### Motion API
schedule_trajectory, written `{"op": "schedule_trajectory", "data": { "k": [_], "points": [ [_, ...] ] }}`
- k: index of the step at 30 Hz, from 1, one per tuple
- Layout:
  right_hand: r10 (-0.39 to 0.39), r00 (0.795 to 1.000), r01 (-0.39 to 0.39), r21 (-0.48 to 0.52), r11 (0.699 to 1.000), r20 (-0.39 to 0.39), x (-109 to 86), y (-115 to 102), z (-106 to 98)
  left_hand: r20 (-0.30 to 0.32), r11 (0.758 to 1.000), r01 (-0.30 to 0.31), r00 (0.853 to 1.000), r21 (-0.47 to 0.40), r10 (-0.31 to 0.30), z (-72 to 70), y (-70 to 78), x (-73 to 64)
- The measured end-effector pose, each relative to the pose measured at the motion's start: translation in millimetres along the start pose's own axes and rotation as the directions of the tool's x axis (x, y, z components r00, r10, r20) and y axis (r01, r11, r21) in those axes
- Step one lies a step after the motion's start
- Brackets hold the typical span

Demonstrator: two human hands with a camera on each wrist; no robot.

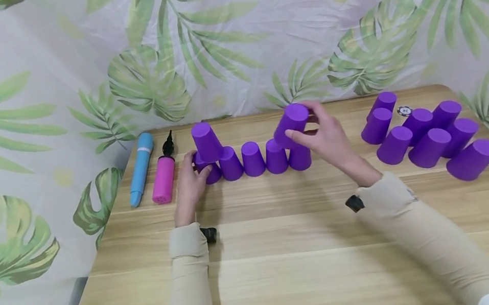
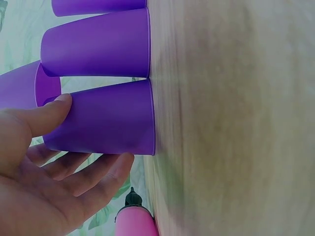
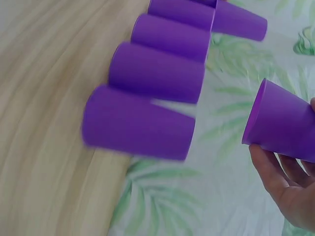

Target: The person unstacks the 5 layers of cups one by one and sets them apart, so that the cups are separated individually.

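Several purple cups point(image 1: 252, 159) stand upside down in a row near the table's back edge. One more upside-down cup point(image 1: 207, 142) sits on top at the left end, across the first two of the row. My left hand point(image 1: 190, 185) holds the leftmost bottom cup point(image 2: 106, 120), thumb on its near side and fingers along its outer side. Above the row's right end, my right hand point(image 1: 330, 136) grips another purple cup point(image 1: 291, 123), tilted with its mouth down to the left. In the right wrist view this cup point(image 3: 285, 123) is apart from the row.
Farther right stands a group of upside-down purple cups point(image 1: 429, 148), with a black-and-white chip point(image 1: 404, 111) among them. To the left lie a blue tube-shaped pump point(image 1: 140, 169) and a pink pump point(image 1: 164, 181) with a black nozzle. A leaf-patterned cloth point(image 1: 230, 46) hangs behind the wooden table point(image 1: 280, 282).
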State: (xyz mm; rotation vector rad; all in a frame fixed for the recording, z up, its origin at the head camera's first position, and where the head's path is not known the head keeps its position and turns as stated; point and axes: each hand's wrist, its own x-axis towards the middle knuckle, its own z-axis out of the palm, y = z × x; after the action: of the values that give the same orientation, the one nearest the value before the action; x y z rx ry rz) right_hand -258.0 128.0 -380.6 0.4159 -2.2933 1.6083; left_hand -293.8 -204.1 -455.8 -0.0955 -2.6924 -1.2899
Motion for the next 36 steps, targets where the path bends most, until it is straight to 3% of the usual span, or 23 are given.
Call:
{"op": "schedule_trajectory", "data": {
  "k": [7,13,17,23,30,33,36],
  "points": [
    [0.027,0.998,-0.034,-0.110,0.993,-0.061,-28.4,9.6,-44.8,0.007,1.000,0.008,1.000,-0.020,-0.008,4.1,-3.5,-2.4],
    [0.058,0.989,-0.091,-0.252,0.964,-0.138,-52.0,12.4,-84.4,0.025,1.000,0.023,0.999,-0.022,-0.022,4.4,-0.4,-2.6],
    [0.105,0.972,-0.169,-0.316,0.934,-0.212,-64.4,14.9,-110.2,0.013,0.999,0.024,1.000,-0.023,-0.023,0.8,2.7,0.4],
    [0.212,0.934,-0.305,-0.331,0.893,-0.288,-85.1,23.4,-147.8,0.010,1.000,0.012,1.000,-0.015,-0.012,-2.9,4.5,5.8],
    [0.343,0.902,-0.425,-0.409,0.807,-0.261,-108.2,38.2,-181.0,0.007,1.000,0.007,1.000,-0.010,-0.007,-2.4,2.3,7.3],
    [0.379,0.899,-0.438,-0.470,0.766,-0.219,-117.1,45.4,-189.6,0.012,1.000,0.010,1.000,-0.008,-0.010,-0.2,0.4,7.2],
    [0.395,0.901,-0.431,-0.498,0.753,-0.182,-125.1,54.3,-194.9,0.015,1.000,0.009,1.000,-0.009,-0.009,2.5,-0.9,6.6]
  ]
}}
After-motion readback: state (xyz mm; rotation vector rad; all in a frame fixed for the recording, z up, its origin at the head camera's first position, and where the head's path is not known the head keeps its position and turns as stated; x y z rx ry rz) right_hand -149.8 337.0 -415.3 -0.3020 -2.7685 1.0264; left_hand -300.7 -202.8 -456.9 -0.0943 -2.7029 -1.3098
